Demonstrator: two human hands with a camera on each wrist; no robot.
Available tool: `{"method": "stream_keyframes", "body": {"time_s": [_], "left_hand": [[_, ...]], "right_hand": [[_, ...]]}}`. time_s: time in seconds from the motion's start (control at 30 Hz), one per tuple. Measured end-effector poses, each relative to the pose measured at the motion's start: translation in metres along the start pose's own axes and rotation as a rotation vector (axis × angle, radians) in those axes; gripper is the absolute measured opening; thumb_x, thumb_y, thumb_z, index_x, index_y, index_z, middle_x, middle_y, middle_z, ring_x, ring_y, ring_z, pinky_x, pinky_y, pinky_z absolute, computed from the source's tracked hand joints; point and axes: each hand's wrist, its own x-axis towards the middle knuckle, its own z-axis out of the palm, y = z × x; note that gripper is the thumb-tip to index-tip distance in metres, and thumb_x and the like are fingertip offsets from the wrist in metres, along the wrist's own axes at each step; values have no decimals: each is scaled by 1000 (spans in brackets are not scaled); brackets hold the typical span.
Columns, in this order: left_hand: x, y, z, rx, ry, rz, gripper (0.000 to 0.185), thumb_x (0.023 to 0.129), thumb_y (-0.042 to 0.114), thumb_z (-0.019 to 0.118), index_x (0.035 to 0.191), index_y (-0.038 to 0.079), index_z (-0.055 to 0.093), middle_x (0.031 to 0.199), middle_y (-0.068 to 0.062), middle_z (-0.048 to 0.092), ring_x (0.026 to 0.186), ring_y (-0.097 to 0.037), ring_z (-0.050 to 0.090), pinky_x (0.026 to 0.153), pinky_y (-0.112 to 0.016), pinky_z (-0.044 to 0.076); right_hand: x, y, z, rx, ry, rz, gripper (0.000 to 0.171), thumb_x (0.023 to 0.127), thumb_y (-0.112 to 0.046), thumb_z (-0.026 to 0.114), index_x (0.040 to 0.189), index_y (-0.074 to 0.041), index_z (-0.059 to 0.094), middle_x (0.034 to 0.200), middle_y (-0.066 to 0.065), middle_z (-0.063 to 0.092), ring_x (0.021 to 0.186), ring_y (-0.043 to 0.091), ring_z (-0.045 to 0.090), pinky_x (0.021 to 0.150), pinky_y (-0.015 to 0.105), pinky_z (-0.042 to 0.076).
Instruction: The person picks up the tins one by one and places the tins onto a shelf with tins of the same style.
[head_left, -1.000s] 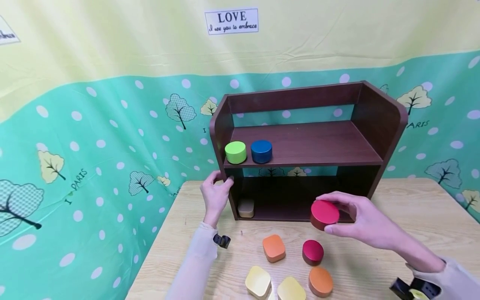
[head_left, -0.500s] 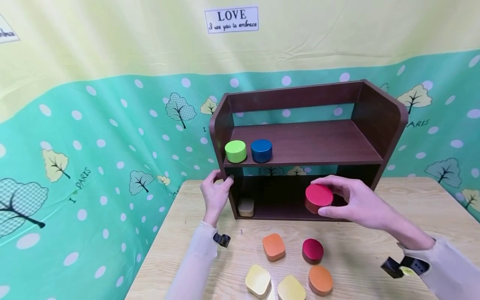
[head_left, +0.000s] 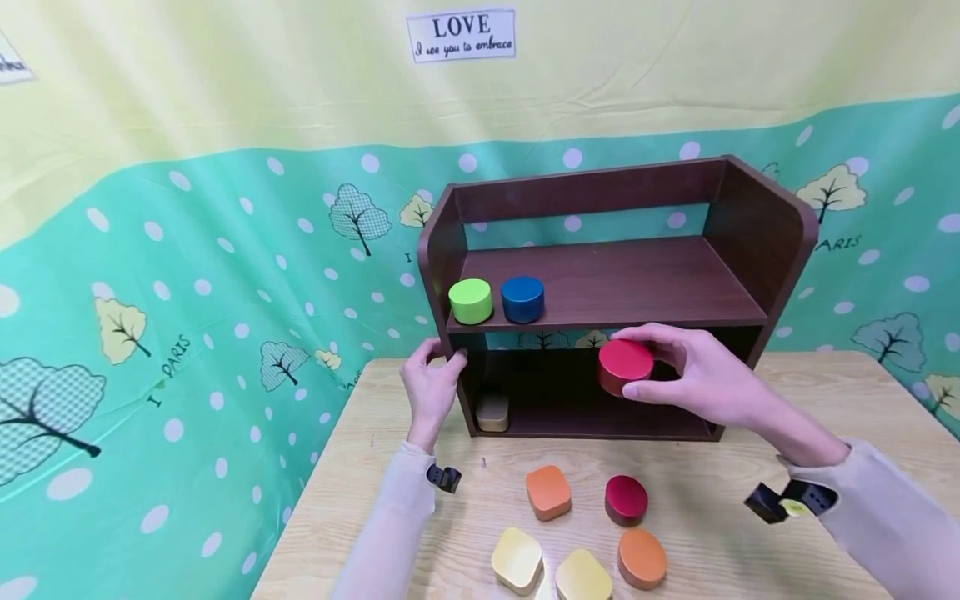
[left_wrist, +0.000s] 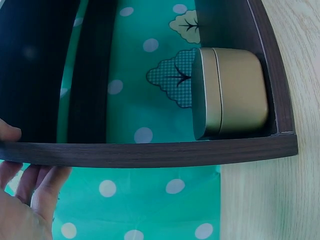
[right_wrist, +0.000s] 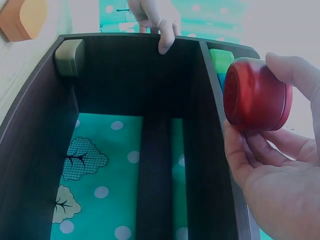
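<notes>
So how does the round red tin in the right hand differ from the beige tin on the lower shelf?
Shape: the round red tin is a cylinder; the beige tin is squarish with rounded corners.
Support: the right hand holds the round red tin in the air; the beige tin sits on the lower shelf.
Both show a seam in the wrist views.

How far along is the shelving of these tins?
Looks done: the green tin and blue tin sit on the upper level of the rack, the beige tin on its lower level. In hand: the right hand holds the red tin off the table; the left hand grips the rack's side. Apparently left: five tins on the table: dark red tin, square orange tin, round orange tin, two yellow tins.
</notes>
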Motion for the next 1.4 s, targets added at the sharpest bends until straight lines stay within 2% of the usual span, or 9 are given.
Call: {"method": "stream_keyframes", "body": {"time_s": [0.13, 0.4, 0.53, 0.63, 0.8, 1.1, 1.17, 1.33, 1.4], "left_hand": [[1, 0, 1, 3, -5, 6, 12, 89, 4, 81, 101, 2, 80, 99, -22, 76, 100, -26, 67, 94, -46, 53], [1, 0, 0, 8, 3, 14, 11, 88, 3, 81, 99, 1, 80, 97, -22, 76, 99, -26, 66, 95, -44, 51], [1, 0, 0, 13, 2, 7, 13, 88, 3, 81, 100, -2, 79, 97, -22, 76, 99, -25, 66, 94, -39, 50], [1, 0, 0, 12, -1, 7, 15, 88, 3, 80, 102, -4, 78, 98, -23, 76, 98, -26, 66, 93, -41, 51], [1, -2, 0, 20, 3, 13, 14, 88, 4, 81, 101, -2, 79, 98, -22, 77, 98, -25, 67, 92, -43, 53], [1, 0, 1, 26, 9, 18, 13, 86, 3, 82, 98, 0, 79, 95, -21, 77, 97, -25, 68, 90, -34, 50], [1, 0, 1, 27, 8, 12, 12, 87, 4, 82, 98, 1, 79, 95, -21, 77, 97, -24, 68, 91, -36, 51], [0, -2, 2, 15, 11, 10, 11, 87, 3, 81, 98, 1, 79, 95, -22, 77, 98, -27, 68, 95, -52, 53], [0, -1, 1, 11, 16, 15, 12, 87, 3, 81, 98, 0, 79, 95, -23, 76, 98, -28, 68, 95, -51, 53]], "right_hand": [[7, -4, -4, -9, 1, 7, 60, 93, -17, 87, 148, -11, 63, 132, 9, 72, 110, 10, 68, 86, 20, 60], [25, -16, -12, -5, -15, 34, 64, 94, -19, 86, 152, -13, 60, 137, 12, 69, 119, 29, 65, 86, 21, 61], [36, -19, -16, -2, -20, 39, 64, 95, -20, 85, 153, -13, 60, 138, 13, 69, 119, 30, 65, 86, 20, 60], [44, -19, -18, 6, -22, 49, 63, 96, -21, 84, 153, -12, 60, 138, 14, 69, 118, 30, 65, 86, 20, 60], [55, -19, -20, 10, -19, 59, 64, 96, -22, 84, 153, -12, 59, 141, 16, 67, 121, 31, 63, 86, 20, 60], [72, -17, -19, 6, -8, 60, 60, 97, -23, 83, 152, -10, 61, 139, 17, 67, 118, 31, 62, 84, 22, 59], [75, -16, -19, 11, -13, 68, 60, 97, -23, 83, 152, -10, 61, 139, 17, 67, 119, 31, 61, 84, 23, 59], [83, -16, -17, 7, -31, 76, 60, 97, -24, 84, 151, -9, 61, 139, 18, 67, 119, 31, 61, 84, 23, 59], [88, -17, -16, -8, -32, 76, 60, 97, -24, 84, 150, -9, 62, 138, 18, 67, 119, 30, 60, 85, 23, 58]]}}
